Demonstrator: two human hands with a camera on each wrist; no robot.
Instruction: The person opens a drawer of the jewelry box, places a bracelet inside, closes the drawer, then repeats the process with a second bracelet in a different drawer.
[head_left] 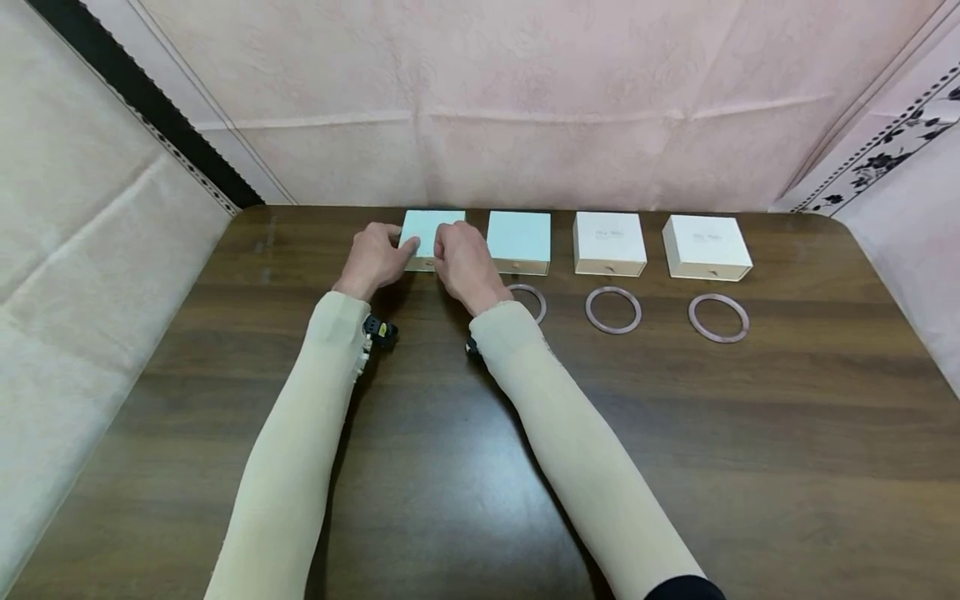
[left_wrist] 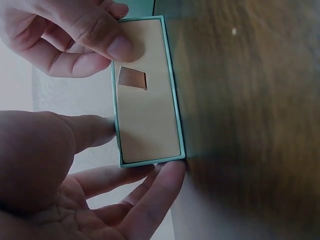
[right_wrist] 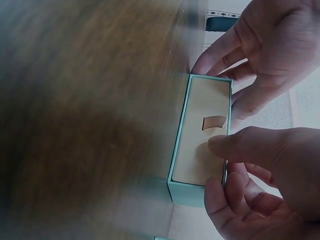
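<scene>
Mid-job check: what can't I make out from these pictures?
Leftmost teal box, inside: hidden in every view behind its closed front panel.
Its right front corner: covered in the head view by the right grip.
Leftmost ring, left side: covered in the head view by the right arm.
Lid print on the white boxes: too small to read in the head view.
Next teal box, right wrist view: mostly cut off by the bottom edge.
</scene>
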